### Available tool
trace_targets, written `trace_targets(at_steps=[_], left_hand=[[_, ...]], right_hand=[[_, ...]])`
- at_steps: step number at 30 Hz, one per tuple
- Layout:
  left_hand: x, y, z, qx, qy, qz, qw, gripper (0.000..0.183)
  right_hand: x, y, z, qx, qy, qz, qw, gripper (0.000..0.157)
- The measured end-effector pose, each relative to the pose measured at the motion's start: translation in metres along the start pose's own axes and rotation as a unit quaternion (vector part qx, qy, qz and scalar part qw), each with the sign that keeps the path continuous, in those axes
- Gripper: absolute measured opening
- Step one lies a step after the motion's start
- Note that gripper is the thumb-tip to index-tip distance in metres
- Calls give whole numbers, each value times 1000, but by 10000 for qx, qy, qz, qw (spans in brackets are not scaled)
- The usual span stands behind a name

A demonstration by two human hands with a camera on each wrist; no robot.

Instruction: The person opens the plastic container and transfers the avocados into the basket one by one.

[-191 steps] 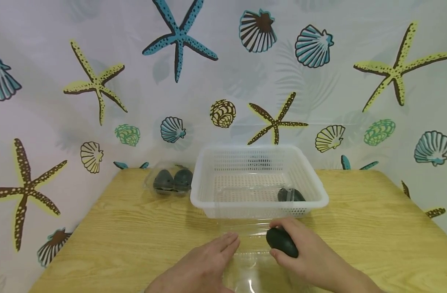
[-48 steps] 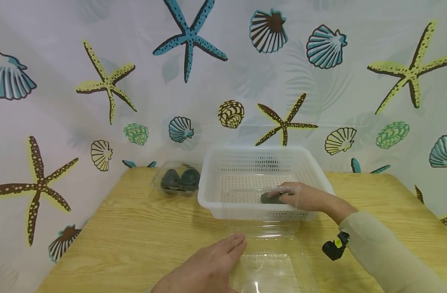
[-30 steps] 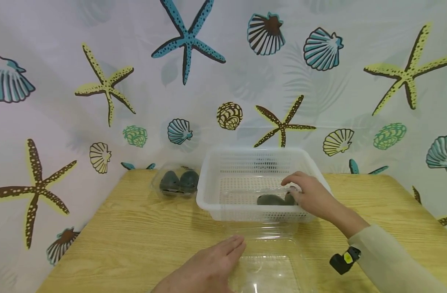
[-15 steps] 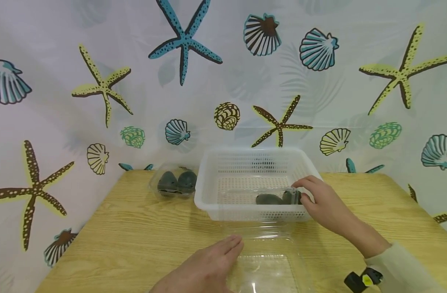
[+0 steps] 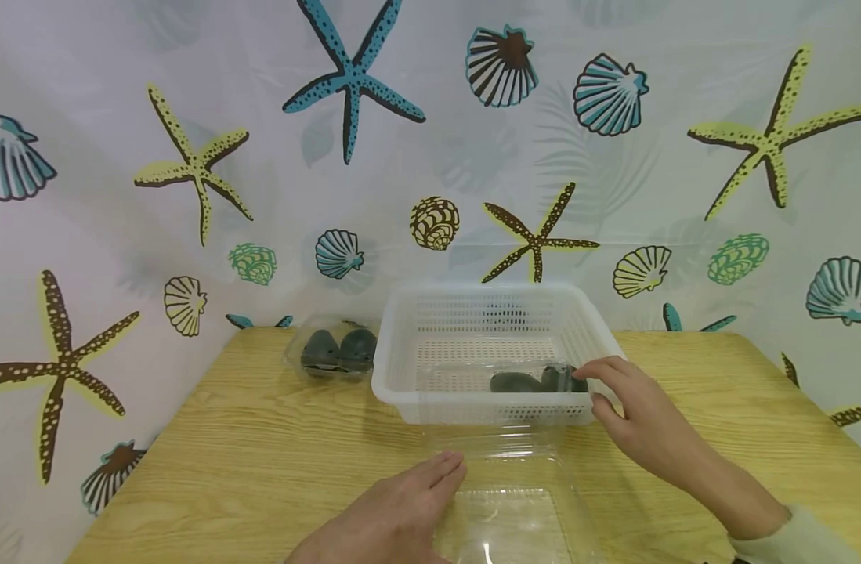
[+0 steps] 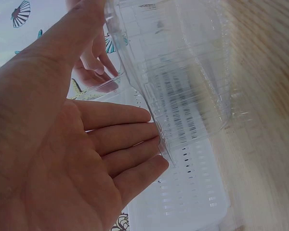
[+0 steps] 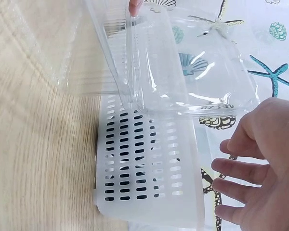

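A clear plastic clamshell [image 5: 512,513] lies opened out in front of me, its raised lid [image 5: 465,439] overlapping the basket in the head view. My left hand [image 5: 395,509] rests along the clamshell's left side; in the left wrist view its straight fingers [image 6: 130,137] touch the plastic edge. My right hand [image 5: 645,419] hovers by the front right corner of the white basket [image 5: 391,376], loosely bent fingers holding nothing. Inside the basket, seen partly through the lid, are dark green avocados [image 5: 515,382], grouped at the front right.
A second clear clamshell [image 5: 292,356] holding two dark avocados [image 5: 358,348] stands left of the basket, near the table's back edge. All this sits on a wood-grain table [image 5: 247,470]. Behind hangs a white curtain [image 5: 388,157] printed with starfish and shells.
Earlier the right hand held an avocado over the clamshell, then lowered it into the basket. It has let go and drawn back right, toward me. The left hand has stayed put.
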State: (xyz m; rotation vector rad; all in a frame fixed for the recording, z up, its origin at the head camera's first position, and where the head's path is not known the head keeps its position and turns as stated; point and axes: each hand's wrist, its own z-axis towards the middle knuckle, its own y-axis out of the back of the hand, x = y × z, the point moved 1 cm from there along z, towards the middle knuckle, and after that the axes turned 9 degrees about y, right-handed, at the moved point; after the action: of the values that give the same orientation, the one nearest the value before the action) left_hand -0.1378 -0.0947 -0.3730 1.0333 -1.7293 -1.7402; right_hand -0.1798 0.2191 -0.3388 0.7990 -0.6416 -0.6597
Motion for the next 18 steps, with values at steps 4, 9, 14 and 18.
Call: trace_targets(at_steps=[4,9,14,18], left_hand=[[-1,0,1,175,99,-148,9997,103],[-2,1,2,253,112,-226,9994,103],[-2,1,1,146,70,-169,9997,103],[-2,2,0,171,97,-218,9996,103]], right_hand=[[5,3,-10,-122,46,-56,9999,30],[13,6,-24,-446,383,-72,9982,35],[20,3,-33,-666,720,4,9952,41],[26,-3,-40,-756,936,-11,9927,44]])
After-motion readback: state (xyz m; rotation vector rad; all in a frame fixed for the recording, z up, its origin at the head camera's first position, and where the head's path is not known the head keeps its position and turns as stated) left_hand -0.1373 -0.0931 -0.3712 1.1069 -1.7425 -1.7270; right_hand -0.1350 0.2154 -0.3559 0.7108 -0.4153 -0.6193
